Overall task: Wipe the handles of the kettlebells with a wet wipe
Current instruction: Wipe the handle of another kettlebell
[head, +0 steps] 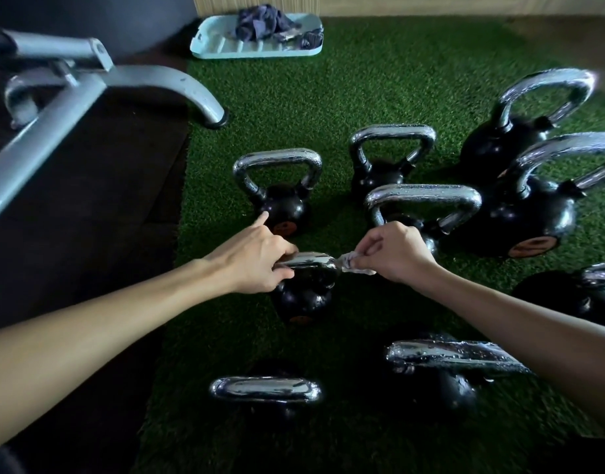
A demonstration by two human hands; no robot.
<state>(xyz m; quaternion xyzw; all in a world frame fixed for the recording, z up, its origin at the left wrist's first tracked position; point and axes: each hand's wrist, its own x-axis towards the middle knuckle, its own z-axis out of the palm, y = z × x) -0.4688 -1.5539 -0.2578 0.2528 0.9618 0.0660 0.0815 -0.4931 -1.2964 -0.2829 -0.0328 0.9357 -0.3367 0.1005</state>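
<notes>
Item: small kettlebell, black body, chrome handle; centre of frame, upright on green turf, between the two hands

Left hand: wrapped over the left end of the handle, thumb beneath, index finger stretched out toward the top of the frame; a steadying grip

Right hand: pinching a crumpled wet wipe between thumb and fingertips, wipe pressed to the right end of the handle

Handling, as judged: cast body heavy for its size, rigid, unlikely to tip under a wiping stroke. Chrome smooth and beaded with droplets, hence slippery to bare skin. Best held at one corner of the handle while wiping the other, then swapped. Wipe soft, light and limp, easily bunched; better folded round the bar than dabbed

Rest of lot: further kettlebells across centre, right edge and bottom of frame, larger toward upper right, handles likewise wet-looking. Count uncertain, one at the right edge cut off by the frame

Also present: pale blue tray with dark cloth, top centre; grey bench frame, upper left; dark mat, left side
</notes>
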